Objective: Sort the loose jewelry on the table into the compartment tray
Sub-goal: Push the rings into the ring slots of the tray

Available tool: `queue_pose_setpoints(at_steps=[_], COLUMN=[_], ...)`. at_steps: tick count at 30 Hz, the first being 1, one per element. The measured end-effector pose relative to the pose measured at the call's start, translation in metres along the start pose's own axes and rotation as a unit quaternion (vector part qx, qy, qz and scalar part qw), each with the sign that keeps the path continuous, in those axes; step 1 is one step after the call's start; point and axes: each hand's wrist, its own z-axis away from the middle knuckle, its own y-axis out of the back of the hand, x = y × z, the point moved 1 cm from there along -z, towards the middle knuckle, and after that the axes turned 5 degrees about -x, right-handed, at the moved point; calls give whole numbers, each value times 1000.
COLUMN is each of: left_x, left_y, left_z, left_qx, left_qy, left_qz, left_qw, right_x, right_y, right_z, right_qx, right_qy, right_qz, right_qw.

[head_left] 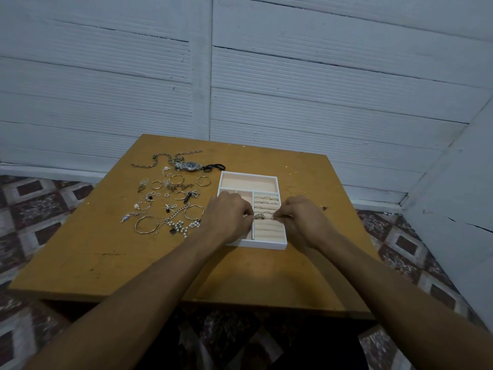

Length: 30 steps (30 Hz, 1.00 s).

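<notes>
Hands over tray (pixel 266 244): right hand (pixel 304 221) pinches a ring (pixel 273 217); left hand (pixel 229 216) curled, hold unclear.

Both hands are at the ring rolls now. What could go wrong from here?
1. The small ring pinched by the right hand may slip before seating in the ring rolls.
2. The left hand covers narrow compartments of the tray and could nudge seated rings loose.

The left hand (pixel 229 215) hides part of the tray (pixel 257 244).
</notes>
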Motion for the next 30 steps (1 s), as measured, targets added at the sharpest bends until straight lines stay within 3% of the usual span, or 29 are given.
queue_pose_setpoints(at_steps=[13, 20, 30], left_x=[6, 29, 103], left_y=[1, 3, -33], left_z=[-7, -32, -75], left_qx=[4, -11, -59], left_qy=[-14, -36, -96], left_qz=[-5, -12, -69], left_qw=[1000, 999, 991], right_x=[-5, 28, 86], right_y=[7, 33, 38], right_z=[6, 10, 35], right_qx=[-22, -1, -89], right_qy=[-50, -128, -266], right_qz=[-48, -118, -92], right_qw=[997, 985, 956])
